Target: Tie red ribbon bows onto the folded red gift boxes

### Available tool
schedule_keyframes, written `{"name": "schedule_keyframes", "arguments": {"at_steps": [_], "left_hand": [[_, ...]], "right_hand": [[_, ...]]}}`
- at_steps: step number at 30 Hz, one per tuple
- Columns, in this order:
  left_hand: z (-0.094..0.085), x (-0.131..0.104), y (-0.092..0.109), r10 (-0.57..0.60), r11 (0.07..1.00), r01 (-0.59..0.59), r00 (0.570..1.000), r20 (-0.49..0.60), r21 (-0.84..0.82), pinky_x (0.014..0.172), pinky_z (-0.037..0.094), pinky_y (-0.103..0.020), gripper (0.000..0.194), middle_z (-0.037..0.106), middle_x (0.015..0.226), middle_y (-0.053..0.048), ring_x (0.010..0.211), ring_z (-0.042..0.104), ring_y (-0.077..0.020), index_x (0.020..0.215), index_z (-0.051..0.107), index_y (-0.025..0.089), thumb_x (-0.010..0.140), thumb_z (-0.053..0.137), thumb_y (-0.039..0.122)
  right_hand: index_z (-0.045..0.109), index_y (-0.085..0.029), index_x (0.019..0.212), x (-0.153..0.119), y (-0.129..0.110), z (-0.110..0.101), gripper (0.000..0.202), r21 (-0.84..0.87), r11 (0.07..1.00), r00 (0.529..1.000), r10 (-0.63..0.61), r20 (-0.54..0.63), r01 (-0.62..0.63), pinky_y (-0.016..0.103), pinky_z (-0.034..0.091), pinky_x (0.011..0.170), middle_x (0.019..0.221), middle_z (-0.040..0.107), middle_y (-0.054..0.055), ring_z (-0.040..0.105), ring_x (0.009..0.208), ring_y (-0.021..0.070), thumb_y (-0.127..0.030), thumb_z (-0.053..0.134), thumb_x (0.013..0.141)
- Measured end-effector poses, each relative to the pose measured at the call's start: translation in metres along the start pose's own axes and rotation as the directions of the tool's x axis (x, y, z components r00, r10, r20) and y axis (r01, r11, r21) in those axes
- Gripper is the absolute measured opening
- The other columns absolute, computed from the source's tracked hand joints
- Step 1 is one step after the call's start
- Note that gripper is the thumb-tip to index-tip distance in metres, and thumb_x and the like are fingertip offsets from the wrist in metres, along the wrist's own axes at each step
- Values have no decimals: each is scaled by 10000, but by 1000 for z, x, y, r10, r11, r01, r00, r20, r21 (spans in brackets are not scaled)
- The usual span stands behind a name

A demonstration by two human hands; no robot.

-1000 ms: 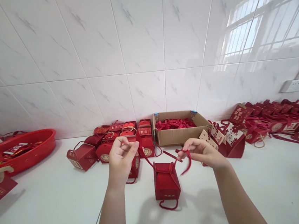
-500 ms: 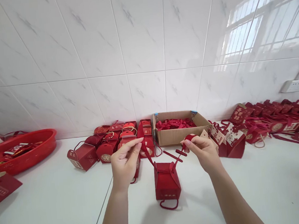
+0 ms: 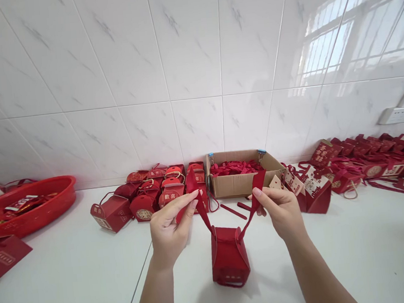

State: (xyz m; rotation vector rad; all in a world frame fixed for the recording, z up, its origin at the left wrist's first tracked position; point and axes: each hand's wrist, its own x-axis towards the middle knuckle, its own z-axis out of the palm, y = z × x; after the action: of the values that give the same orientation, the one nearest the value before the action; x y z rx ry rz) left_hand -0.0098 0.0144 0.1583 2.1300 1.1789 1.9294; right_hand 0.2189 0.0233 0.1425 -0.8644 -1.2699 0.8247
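A small red gift box (image 3: 230, 258) is in front of me, tilted, with a dark red ribbon (image 3: 204, 213) threaded through its top. My left hand (image 3: 175, 223) pinches one end of the ribbon between thumb and fingers, up and to the left of the box. The other end is pinched in my right hand (image 3: 277, 208), up and to the right. Both ribbon ends stretch taut in a V from the box. A cord handle folds under the box's lower front edge. Neither hand touches the box itself.
Behind stands a cardboard box (image 3: 234, 186) of red ribbons. Several red gift boxes (image 3: 145, 200) sit left of it, more boxes (image 3: 313, 188) to the right. A red plastic basin (image 3: 60, 198) holds packets at far left. Loose strips (image 3: 232, 211) lie behind the box.
The ribbon's right end has been drawn out straight and now stretches from the box to my right hand. The box has tipped, and its cord handle has swung under.
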Motion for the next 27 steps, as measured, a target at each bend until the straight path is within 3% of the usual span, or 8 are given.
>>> {"name": "schedule_keyframes", "arguments": {"at_steps": [5,12,16,21,24,27], "left_hand": [[-1,-2,4,54,998,-54,998,30,30,690,613,-289,264,760,944,-10,772,721,-185,1010,726,295,794,663,158],[-3,-2,5,148,989,-148,985,92,-10,479,523,-182,354,759,928,-3,622,682,-117,1056,710,298,777,654,88],[-3,-1,6,183,983,-182,978,101,-22,516,518,-187,404,756,904,2,655,678,-119,1086,695,302,770,649,55],[-1,-2,5,175,984,-170,980,99,-50,524,517,-184,404,752,923,-1,693,683,-124,1079,693,304,776,642,43],[2,-4,7,93,991,-79,987,132,-107,614,550,-226,334,746,925,-18,751,687,-153,1058,699,292,804,624,89],[7,-6,12,-22,974,74,972,235,-213,695,556,-274,375,729,857,-30,761,674,-169,1198,623,276,843,589,158]], "right_hand": [[619,-186,513,-3,-3,0,398,-54,998,999,-37,-1,37,261,348,425,452,495,2,431,443,115,-458,637,802],[641,-210,534,-4,-7,-2,345,-104,981,984,-159,77,167,266,409,490,532,540,14,517,544,146,-400,636,822],[693,-225,608,-4,-8,-3,274,-86,980,979,-173,105,182,276,450,519,667,617,41,580,644,175,-394,644,819],[701,-209,652,-5,-6,-2,264,22,998,988,-59,141,57,309,539,595,667,666,56,638,670,194,-412,650,813],[681,-192,727,-6,-5,4,213,129,989,983,51,174,-75,305,554,575,592,657,27,633,568,166,-395,678,793],[668,-172,828,-7,-2,13,226,119,979,968,139,208,-166,254,504,462,552,621,-5,570,449,122,-388,697,772]]}}
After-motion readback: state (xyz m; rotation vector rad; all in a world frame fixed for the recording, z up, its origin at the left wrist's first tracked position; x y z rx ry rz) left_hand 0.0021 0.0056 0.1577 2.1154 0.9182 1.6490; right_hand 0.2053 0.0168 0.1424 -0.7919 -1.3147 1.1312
